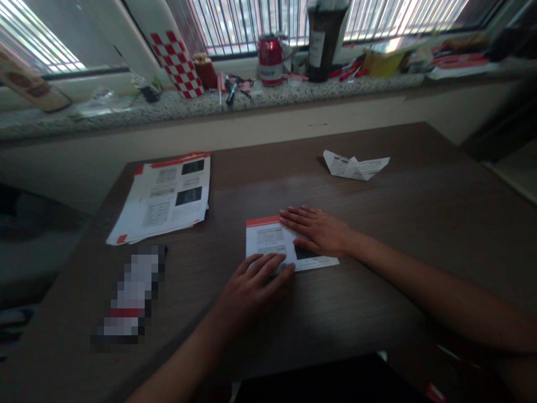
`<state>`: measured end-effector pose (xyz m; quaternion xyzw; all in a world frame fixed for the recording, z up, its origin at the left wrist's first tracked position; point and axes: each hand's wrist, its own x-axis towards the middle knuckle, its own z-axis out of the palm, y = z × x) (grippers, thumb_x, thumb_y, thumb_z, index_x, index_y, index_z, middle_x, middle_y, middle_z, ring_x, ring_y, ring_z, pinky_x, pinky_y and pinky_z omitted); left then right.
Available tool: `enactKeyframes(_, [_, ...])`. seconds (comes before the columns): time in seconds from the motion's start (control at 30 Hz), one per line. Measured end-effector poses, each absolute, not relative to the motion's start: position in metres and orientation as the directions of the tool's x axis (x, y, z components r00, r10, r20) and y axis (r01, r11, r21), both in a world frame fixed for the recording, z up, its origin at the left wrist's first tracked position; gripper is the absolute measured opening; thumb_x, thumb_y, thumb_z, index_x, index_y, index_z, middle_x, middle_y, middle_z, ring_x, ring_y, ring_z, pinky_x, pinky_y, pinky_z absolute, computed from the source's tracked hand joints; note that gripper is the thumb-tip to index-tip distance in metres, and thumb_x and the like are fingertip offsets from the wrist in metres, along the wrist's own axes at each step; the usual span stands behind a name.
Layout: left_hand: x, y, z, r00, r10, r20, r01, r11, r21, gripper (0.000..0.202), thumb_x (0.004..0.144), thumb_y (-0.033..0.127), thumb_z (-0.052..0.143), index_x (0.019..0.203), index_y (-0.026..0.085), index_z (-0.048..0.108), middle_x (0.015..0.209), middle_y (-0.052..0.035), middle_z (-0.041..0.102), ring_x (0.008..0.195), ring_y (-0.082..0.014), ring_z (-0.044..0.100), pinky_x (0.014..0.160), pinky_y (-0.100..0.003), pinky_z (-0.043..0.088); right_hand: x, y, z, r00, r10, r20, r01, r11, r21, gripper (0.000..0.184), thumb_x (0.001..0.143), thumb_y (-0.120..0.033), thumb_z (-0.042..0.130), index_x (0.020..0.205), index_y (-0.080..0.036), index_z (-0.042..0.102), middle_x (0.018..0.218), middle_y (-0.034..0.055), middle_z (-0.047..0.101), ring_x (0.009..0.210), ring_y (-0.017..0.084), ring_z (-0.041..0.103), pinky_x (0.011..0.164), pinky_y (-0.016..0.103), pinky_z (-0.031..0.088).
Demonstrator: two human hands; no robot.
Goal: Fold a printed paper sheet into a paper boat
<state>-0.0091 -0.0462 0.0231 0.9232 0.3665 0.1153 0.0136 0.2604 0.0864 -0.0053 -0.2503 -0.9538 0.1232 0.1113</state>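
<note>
A folded printed sheet (271, 240) with an orange top edge lies on the dark wooden table (377, 291) in front of me. My left hand (251, 285) rests flat on its near left corner, fingers stretched out. My right hand (321, 229) lies flat on the sheet's right half, fingers spread and pointing left. Neither hand grips anything.
A stack of printed sheets (165, 198) lies at the left. A folded paper boat (354, 165) sits at the far right of the table. A blurred flat object (132, 294) lies near the left front. The windowsill behind holds a red can (271, 59), a checkered box (178, 61) and a dark bottle (323, 39).
</note>
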Motion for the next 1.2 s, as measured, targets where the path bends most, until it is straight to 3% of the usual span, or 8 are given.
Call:
enactKeyframes(0.13, [-0.044, -0.041, 0.019, 0.686, 0.685, 0.245, 0.683, -0.722, 0.108, 0.036, 0.104, 0.019, 0.06, 0.139, 0.027, 0.061, 0.139, -0.0109, 0.064, 0.122, -0.0283, 0.064, 0.099, -0.045, 0.058, 0.261, 0.086, -0.005, -0.851, 0.504, 0.148, 0.451, 0.845, -0.287, 0.07, 0.109, -0.049, 0.046, 0.169, -0.028, 0.016, 0.173, 0.0047, 0.023, 0.16, 0.025, 0.025, 0.131, 0.05, 0.023])
enactKeyframes(0.33, [-0.057, -0.038, 0.028, 0.771, 0.592, 0.234, 0.6, -0.799, 0.044, 0.044, 0.104, 0.005, 0.046, 0.144, 0.021, 0.056, 0.136, -0.0125, 0.067, 0.124, -0.028, 0.064, 0.096, -0.044, 0.06, 0.26, 0.085, -0.003, -0.85, 0.508, 0.14, 0.458, 0.843, -0.281, 0.069, 0.11, -0.051, 0.043, 0.169, -0.027, 0.018, 0.173, 0.0059, 0.024, 0.16, 0.025, 0.024, 0.131, 0.05, 0.022])
enactKeyframes(0.67, [-0.038, -0.028, 0.036, 0.812, 0.519, 0.266, 0.553, -0.831, -0.065, 0.038, 0.106, 0.005, 0.046, 0.14, 0.018, 0.058, 0.127, -0.0111, 0.072, 0.114, -0.026, 0.07, 0.094, -0.043, 0.061, 0.261, 0.086, -0.004, -0.85, 0.509, 0.136, 0.46, 0.843, -0.277, 0.069, 0.11, -0.052, 0.042, 0.169, -0.028, 0.016, 0.173, 0.0048, 0.023, 0.16, 0.024, 0.023, 0.131, 0.048, 0.021])
enactKeyframes(0.83, [-0.038, -0.026, 0.033, 0.801, 0.506, 0.32, 0.55, -0.833, -0.057, 0.037, 0.107, 0.007, 0.047, 0.14, 0.018, 0.058, 0.124, -0.0094, 0.074, 0.112, -0.0236, 0.071, 0.09, -0.04, 0.063, 0.261, 0.085, -0.004, -0.848, 0.512, 0.139, 0.462, 0.841, -0.282, 0.069, 0.109, -0.051, 0.044, 0.169, -0.027, 0.018, 0.173, 0.0057, 0.024, 0.16, 0.025, 0.024, 0.131, 0.049, 0.021])
enactKeyframes(1.03, [-0.041, -0.028, 0.027, 0.806, 0.463, 0.368, 0.516, -0.855, -0.056, 0.034, 0.106, 0.005, 0.048, 0.137, 0.01, 0.061, 0.12, -0.0126, 0.076, 0.106, -0.0262, 0.074, 0.083, -0.042, 0.066, 0.261, 0.086, -0.004, -0.854, 0.506, 0.118, 0.461, 0.843, -0.278, 0.07, 0.11, -0.055, 0.039, 0.169, -0.024, 0.019, 0.173, 0.0069, 0.023, 0.161, 0.025, 0.022, 0.131, 0.05, 0.019])
enactKeyframes(1.2, [-0.037, -0.027, 0.027, 0.8, 0.472, 0.369, 0.52, -0.854, -0.034, 0.032, 0.107, 0.006, 0.047, 0.134, 0.01, 0.063, 0.116, -0.0118, 0.077, 0.103, -0.0259, 0.075, 0.081, -0.041, 0.066, 0.261, 0.086, -0.004, -0.85, 0.511, 0.129, 0.459, 0.837, -0.297, 0.07, 0.109, -0.054, 0.041, 0.169, -0.029, 0.015, 0.174, 0.0037, 0.022, 0.161, 0.025, 0.022, 0.132, 0.049, 0.017])
